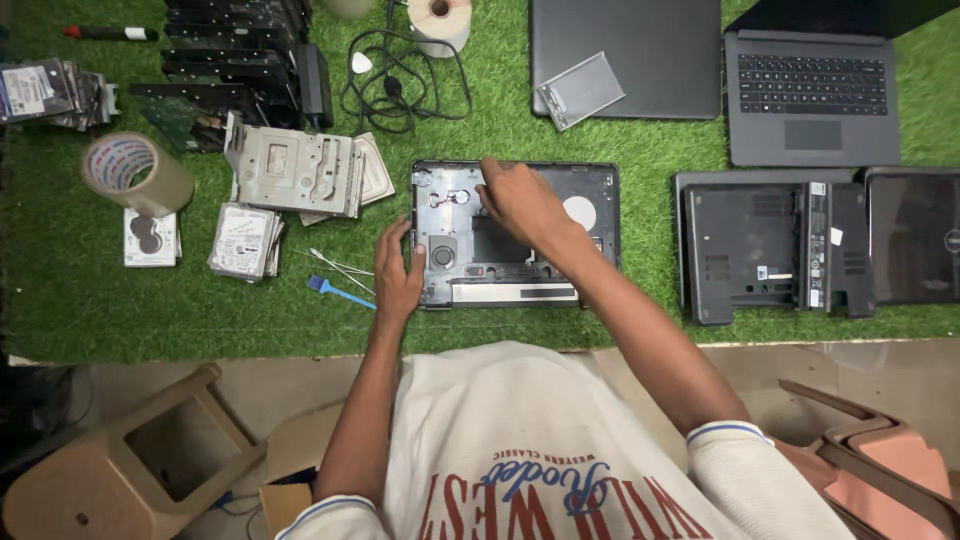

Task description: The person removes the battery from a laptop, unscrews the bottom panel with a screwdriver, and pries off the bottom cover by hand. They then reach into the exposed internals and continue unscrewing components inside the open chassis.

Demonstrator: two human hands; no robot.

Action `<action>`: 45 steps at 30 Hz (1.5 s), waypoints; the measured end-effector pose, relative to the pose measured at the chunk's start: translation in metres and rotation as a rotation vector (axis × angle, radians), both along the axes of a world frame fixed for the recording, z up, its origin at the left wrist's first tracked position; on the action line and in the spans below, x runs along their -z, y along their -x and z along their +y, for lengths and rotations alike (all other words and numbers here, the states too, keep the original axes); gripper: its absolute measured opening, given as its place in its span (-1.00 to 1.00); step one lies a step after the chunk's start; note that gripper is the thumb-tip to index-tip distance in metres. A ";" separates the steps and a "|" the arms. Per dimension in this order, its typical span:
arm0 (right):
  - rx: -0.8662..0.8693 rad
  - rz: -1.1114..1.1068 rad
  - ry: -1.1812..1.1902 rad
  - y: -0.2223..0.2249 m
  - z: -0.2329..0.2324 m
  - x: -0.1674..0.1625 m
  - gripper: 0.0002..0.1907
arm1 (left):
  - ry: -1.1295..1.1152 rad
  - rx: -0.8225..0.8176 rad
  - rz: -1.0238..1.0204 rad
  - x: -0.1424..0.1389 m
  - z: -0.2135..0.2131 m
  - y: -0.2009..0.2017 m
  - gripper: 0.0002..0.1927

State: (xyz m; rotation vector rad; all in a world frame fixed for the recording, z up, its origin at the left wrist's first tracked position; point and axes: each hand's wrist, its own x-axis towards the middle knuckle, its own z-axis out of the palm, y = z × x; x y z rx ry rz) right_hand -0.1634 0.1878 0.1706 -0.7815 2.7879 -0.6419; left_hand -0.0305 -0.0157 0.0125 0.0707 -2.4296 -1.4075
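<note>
Both hands [400, 275] rest on the opened laptop base [590, 195].

A white roll of labels [440, 20] stands at the far edge of the green mat. Left of it, hard drives [243, 240] bear white rectangular labels. On the right, an upturned black laptop [765, 245] carries small white stickers.
</note>
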 end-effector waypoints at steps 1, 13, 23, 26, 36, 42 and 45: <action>-0.026 -0.001 -0.014 0.001 0.001 -0.001 -0.66 | 0.000 0.001 -0.002 0.000 0.000 -0.001 -0.57; -0.120 -0.026 -0.038 0.013 -0.006 0.010 -0.78 | 0.039 -0.019 -0.012 -0.003 0.002 0.000 -0.60; -0.141 0.036 0.052 0.008 -0.002 0.008 -0.78 | -0.186 0.357 0.041 -0.026 0.056 0.079 -0.62; -0.120 0.042 0.068 0.008 -0.001 0.008 -0.76 | -0.188 0.384 -0.050 -0.025 0.059 0.094 -0.72; -0.283 0.164 0.256 0.012 -0.012 0.033 -0.67 | -0.096 0.131 -0.040 -0.017 0.060 0.093 -0.81; -0.209 0.161 0.112 -0.011 -0.011 0.008 -0.65 | -0.137 0.112 -0.021 -0.014 0.070 0.087 -0.63; -0.094 0.102 -0.058 -0.021 -0.011 -0.007 -0.70 | -0.092 0.116 -0.070 -0.019 0.070 0.079 -0.71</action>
